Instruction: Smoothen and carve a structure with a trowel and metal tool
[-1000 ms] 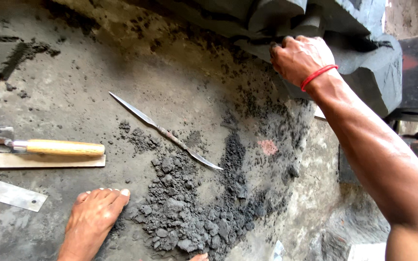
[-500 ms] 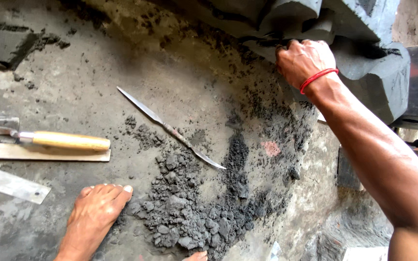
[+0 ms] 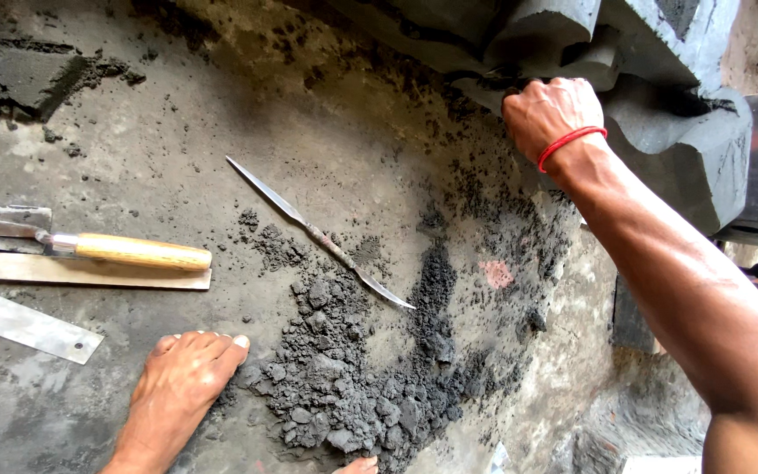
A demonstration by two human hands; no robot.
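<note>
Head view: right hand point(image 3: 547, 112) at 1 o'clock, red band at wrist, fingers curled shut and pressed against the underside of the grey moulding point(image 3: 677, 132); whatever sits inside the fist hidden, so cannot tell. Left hand out of frame. Probably shaping or scraping the moulding's lower curve. Next move likely needing steady, light pressure along that edge to avoid chipping the damp material. Thin blade point(image 3: 318, 233) at centre, untouched. Mortar crumbs point(image 3: 344, 395) at 6 o'clock, beside a bare foot point(image 3: 182, 395). Trowel point(image 3: 89, 246) at 9 o'clock.
</note>
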